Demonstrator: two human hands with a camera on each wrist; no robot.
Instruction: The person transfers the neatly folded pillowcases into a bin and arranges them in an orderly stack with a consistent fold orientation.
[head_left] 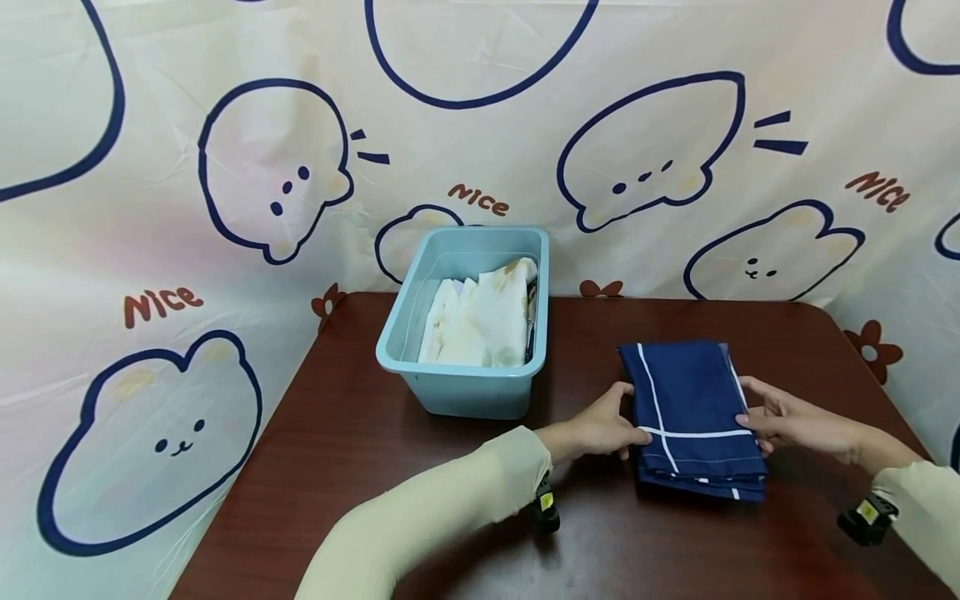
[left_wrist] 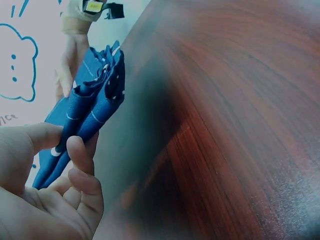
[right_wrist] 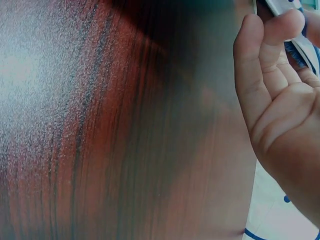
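Note:
A folded navy-blue cloth (head_left: pixel 693 387) with white stripes is held between both hands at the right part of the table. The left hand (head_left: pixel 600 423) pinches its left edge, thumb on top and fingers beneath. On the opposite edge, the right hand (head_left: pixel 798 423) grips it the same way, thumb over the upper face. The left wrist view shows the stacked, slightly ruffled layers of the cloth (left_wrist: pixel 95 95) held up above the table. Only a corner of the cloth (right_wrist: pixel 300 55) appears past the right fingers in the right wrist view.
A light-blue plastic bin (head_left: pixel 465 392) stands at the table's back, left of the cloth. Folded white fabric (head_left: pixel 483 321) lies inside it, with something dark along its right side. The dark reddish-brown table (head_left: pixel 322 450) meets a cartoon-printed curtain (head_left: pixel 480 158) behind.

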